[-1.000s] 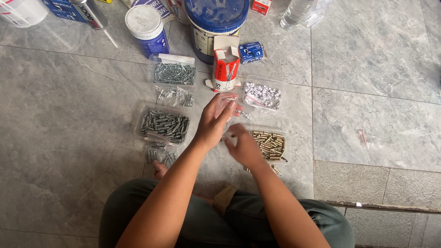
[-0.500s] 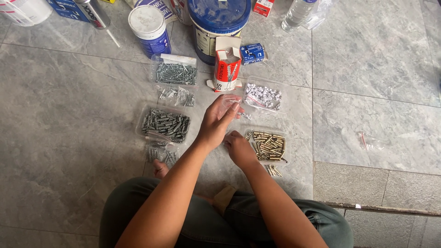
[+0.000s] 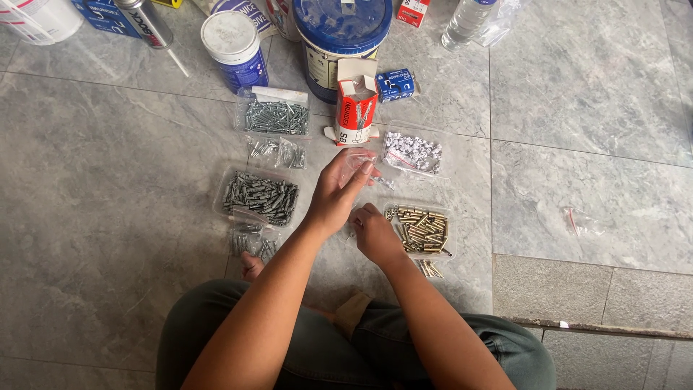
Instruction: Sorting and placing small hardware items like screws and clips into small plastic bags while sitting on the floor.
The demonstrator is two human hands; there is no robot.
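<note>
on the grey tiled floor [image 3: 108,159]: clear trays of fasteners are lying about
left hand [image 3: 338,191]: fingers spreading loosely, pinching a small clear bag [image 3: 359,159]
right hand [image 3: 375,232]: curling half shut, grip unclear, touching the tray of brass-coloured fasteners [image 3: 422,230]
nearby: a red and white carton [image 3: 355,114] is standing open

Bare forearms (no sleeves), dark grey-green trousers [image 3: 303,354], bare foot [image 3: 251,266]

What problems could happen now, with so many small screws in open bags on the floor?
1. The left hand holds a small clear plastic bag loosely; it may slip and spill.
2. The right hand picks beside the clear open bag of brass-coloured anchors; a nudge could scatter them.
3. Loose pieces on the grey tiled floor lie near a bare foot.
</note>
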